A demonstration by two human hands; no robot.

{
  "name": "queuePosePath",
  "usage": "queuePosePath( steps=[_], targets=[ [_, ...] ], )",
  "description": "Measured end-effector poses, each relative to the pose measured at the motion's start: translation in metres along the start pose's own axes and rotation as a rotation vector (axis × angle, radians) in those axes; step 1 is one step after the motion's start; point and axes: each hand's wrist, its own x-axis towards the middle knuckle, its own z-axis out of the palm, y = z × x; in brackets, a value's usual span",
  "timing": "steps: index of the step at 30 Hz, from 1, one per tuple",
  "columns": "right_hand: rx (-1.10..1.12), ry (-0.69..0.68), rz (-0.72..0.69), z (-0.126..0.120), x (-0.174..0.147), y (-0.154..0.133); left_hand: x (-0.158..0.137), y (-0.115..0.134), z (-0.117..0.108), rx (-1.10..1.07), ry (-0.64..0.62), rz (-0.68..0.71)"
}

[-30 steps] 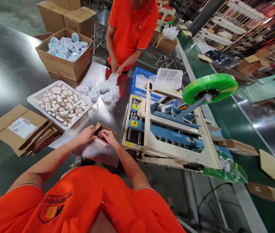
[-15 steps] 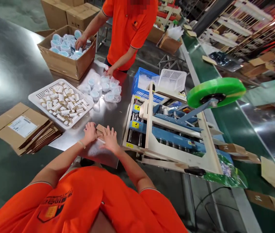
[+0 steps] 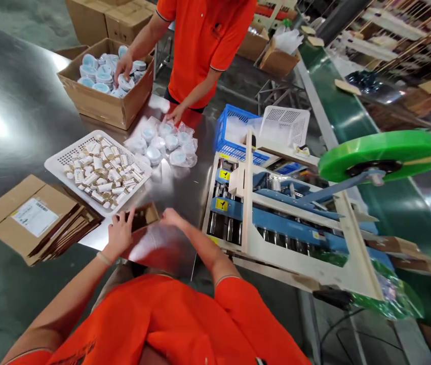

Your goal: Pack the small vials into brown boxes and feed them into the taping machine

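A small brown cardboard box [image 3: 146, 215] stands at the near edge of the metal table, its top open and its inside dark. My left hand [image 3: 121, 232] grips the box's left end, thumb and fingers at its wall. At the box's right end is my right hand [image 3: 172, 218], slightly blurred, its fingers closed at the corner. Just beyond the box lies a white perforated tray [image 3: 57, 161] filled with small white-and-gold bottles [image 3: 103, 172]. Bagged round white jars with blue lids [image 3: 154, 154] lie farther back.
Flattened cartons [image 3: 35, 218] are stacked at left. A co-worker [image 3: 200, 56] reaches into a large carton [image 3: 97, 105] of round jars. To the right stands a roller taping machine [image 3: 276, 213] with a green tape reel [image 3: 382, 152], beside a blue crate [image 3: 234, 126] and a green conveyor [image 3: 344, 111].
The box now shows its open inside. My left hand has moved left and nearer me; my right hand's spread fingers have closed. The co-worker's hand has lifted a jar slightly. The view has shifted.
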Motion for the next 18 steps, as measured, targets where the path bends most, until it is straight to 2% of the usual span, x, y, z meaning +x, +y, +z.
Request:
queuePosePath(
  steps=[2, 5, 7, 9, 13, 16, 18],
  targets=[
    [-0.156, 0.115, 0.035, -0.038, 0.060, -0.012, 0.002, 0.000, 0.000, 0.112, -0.007, 0.031],
    [-0.350, 0.218, -0.024, -0.092, 0.157, -0.030, 0.005, -0.002, 0.012, 0.137, 0.036, 0.052],
    [-0.460, 0.232, -0.062, -0.115, 0.209, -0.037, 0.006, -0.006, 0.023, 0.122, 0.067, 0.057],
    [-0.535, 0.221, -0.050, -0.127, 0.245, -0.035, 0.005, -0.010, 0.032, 0.109, 0.093, 0.059],
    [-0.642, 0.128, 0.094, -0.135, 0.278, -0.014, 0.006, -0.013, 0.043, 0.108, 0.124, 0.111],
    [-0.713, 0.014, 0.214, -0.143, 0.281, 0.003, 0.006, -0.013, 0.043, 0.089, 0.105, 0.128],
    [-0.758, -0.041, 0.267, -0.147, 0.272, 0.012, 0.007, -0.014, 0.041, 0.063, 0.081, 0.123]
  ],
)
